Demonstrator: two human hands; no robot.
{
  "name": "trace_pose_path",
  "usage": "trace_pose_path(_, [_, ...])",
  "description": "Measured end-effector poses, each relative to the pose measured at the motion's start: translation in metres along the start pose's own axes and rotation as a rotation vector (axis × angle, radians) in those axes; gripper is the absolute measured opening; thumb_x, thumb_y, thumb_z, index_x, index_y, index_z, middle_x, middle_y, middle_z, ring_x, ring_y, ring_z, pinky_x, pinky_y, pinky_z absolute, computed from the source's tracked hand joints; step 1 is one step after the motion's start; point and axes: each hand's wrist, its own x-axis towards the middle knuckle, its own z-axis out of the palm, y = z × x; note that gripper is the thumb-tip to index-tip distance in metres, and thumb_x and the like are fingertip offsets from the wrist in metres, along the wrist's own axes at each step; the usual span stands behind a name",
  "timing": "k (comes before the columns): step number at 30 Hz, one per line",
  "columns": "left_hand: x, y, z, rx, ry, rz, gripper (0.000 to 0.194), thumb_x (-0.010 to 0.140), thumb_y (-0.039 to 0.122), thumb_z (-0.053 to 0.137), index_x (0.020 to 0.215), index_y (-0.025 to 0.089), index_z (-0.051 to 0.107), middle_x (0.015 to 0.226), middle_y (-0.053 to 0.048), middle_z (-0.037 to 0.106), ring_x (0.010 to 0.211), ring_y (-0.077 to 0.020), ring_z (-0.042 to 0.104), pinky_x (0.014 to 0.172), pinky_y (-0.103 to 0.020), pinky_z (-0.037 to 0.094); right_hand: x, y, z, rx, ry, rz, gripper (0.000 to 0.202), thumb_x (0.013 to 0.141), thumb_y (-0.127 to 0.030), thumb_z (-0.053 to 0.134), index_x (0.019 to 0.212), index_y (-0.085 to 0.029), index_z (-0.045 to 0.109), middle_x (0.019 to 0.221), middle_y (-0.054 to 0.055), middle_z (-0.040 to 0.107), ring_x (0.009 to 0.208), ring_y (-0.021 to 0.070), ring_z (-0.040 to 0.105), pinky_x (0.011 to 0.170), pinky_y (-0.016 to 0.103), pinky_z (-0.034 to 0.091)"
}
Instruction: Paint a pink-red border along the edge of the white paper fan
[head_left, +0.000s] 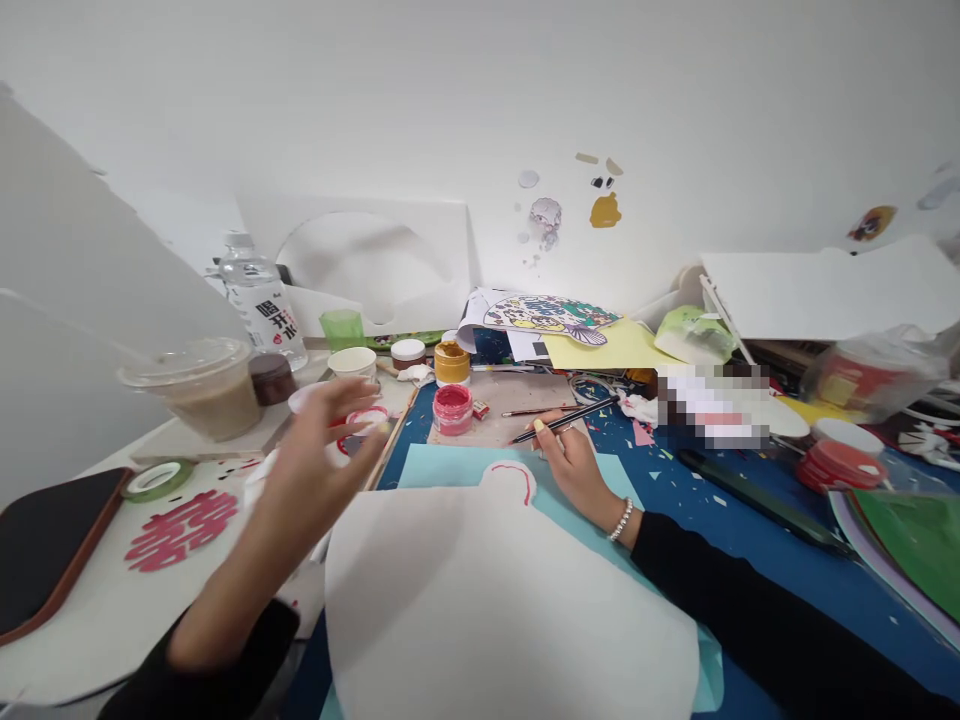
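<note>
My right hand [574, 465] holds a thin dark brush [592, 410], its tip pointing left near an open jar of pink-red paint [453, 410]. Raised at the left, my left hand [319, 460] has its fingers apart and nothing in it. Below both hands lies a large white cutout [510, 610] with a rounded tab at its top, where a curved red line [527, 485] is painted. Light blue paper [442, 467] shows under the cutout. A second brush [540, 411] rests just behind the held one.
A drink cup [210, 395], a water bottle [259, 305] and green tape [156, 480] stand or lie at left. Behind the pink jar is a yellow paint jar [452, 363]. A dark green tool [765, 500] and a red jar [840, 465] are at right.
</note>
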Motion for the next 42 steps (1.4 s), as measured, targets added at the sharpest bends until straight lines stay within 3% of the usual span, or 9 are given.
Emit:
trace_pose_path(3, [0.029,-0.010,0.035,0.036,-0.291,-0.077,0.075,0.061,0.041,0.063,0.123,0.013,0.030,0.114,-0.017,0.052,0.103,-0.0290,0.052,0.080,-0.042,0.046,0.000,0.002,0.001,-0.007,0.015,-0.020,0.024,0.086,-0.033,0.035,0.082,-0.016,0.051,0.066,0.001,0.054,0.062,0.0143,0.052,0.059,0.027,0.040])
trace_pose_path(5, [0.045,-0.017,0.058,0.094,-0.401,-0.118,0.087,0.053,0.041,0.068,0.124,0.011,0.028,0.114,-0.021,0.051,0.104,-0.0329,0.051,0.080,-0.044,0.045,0.000,0.002,0.001,-0.005,0.025,-0.029,0.024,0.086,-0.033,0.035,0.082,-0.016,0.052,0.066,0.001,0.055,0.063,0.0143,0.052,0.060,0.027,0.040])
trace_pose_path(7, [0.055,-0.022,0.075,0.094,-0.441,-0.102,0.090,0.050,0.041,0.070,0.124,0.011,0.027,0.117,-0.022,0.049,0.105,-0.0337,0.050,0.081,-0.042,0.044,-0.001,0.002,0.001,0.004,0.027,-0.035,0.023,0.086,-0.032,0.035,0.083,-0.016,0.052,0.067,0.001,0.055,0.063,0.0141,0.053,0.060,0.026,0.041])
trace_pose_path(11, [0.055,-0.028,0.094,0.064,-0.354,-0.081,0.086,0.053,0.043,0.069,0.123,0.015,0.027,0.121,-0.020,0.045,0.111,-0.0330,0.045,0.081,-0.039,0.043,0.000,0.002,0.001,0.003,0.018,-0.048,0.022,0.086,-0.031,0.035,0.083,-0.016,0.051,0.067,0.001,0.055,0.062,0.0136,0.053,0.060,0.026,0.041])
trace_pose_path(18, [0.049,-0.027,0.098,0.020,-0.273,-0.067,0.080,0.059,0.042,0.066,0.123,0.017,0.026,0.106,-0.012,0.054,0.098,-0.0281,0.054,0.076,-0.036,0.045,0.001,0.000,-0.001,-0.030,0.074,-0.128,0.018,0.086,-0.026,0.037,0.081,-0.018,0.053,0.077,0.003,0.058,0.073,0.0154,0.054,0.066,0.028,0.042])
trace_pose_path(23, [0.046,-0.020,0.097,0.025,-0.207,0.209,0.078,0.064,0.035,0.062,0.127,0.018,0.019,0.110,-0.011,0.053,0.101,-0.0265,0.052,0.079,-0.037,0.043,0.000,-0.004,-0.004,-0.103,0.145,-0.288,0.013,0.084,-0.019,0.040,0.088,-0.019,0.053,0.085,0.004,0.058,0.084,0.0170,0.052,0.077,0.032,0.040])
trace_pose_path(28, [0.042,-0.019,0.100,0.071,-0.154,0.398,0.069,0.071,0.032,0.057,0.127,0.018,0.019,0.114,-0.010,0.052,0.106,-0.0245,0.049,0.083,-0.036,0.041,-0.002,-0.004,-0.004,-0.129,0.165,-0.352,0.012,0.082,-0.017,0.042,0.091,-0.020,0.049,0.084,0.004,0.056,0.083,0.0171,0.050,0.075,0.032,0.042])
trace_pose_path(42, [0.040,-0.023,0.104,0.102,-0.181,0.436,0.063,0.075,0.035,0.054,0.125,0.014,0.023,0.113,-0.012,0.051,0.108,-0.0242,0.047,0.089,-0.038,0.039,0.001,-0.005,-0.006,-0.040,0.142,-0.224,0.017,0.085,-0.022,0.038,0.097,-0.022,0.050,0.093,0.005,0.057,0.093,0.0177,0.051,0.085,0.036,0.039])
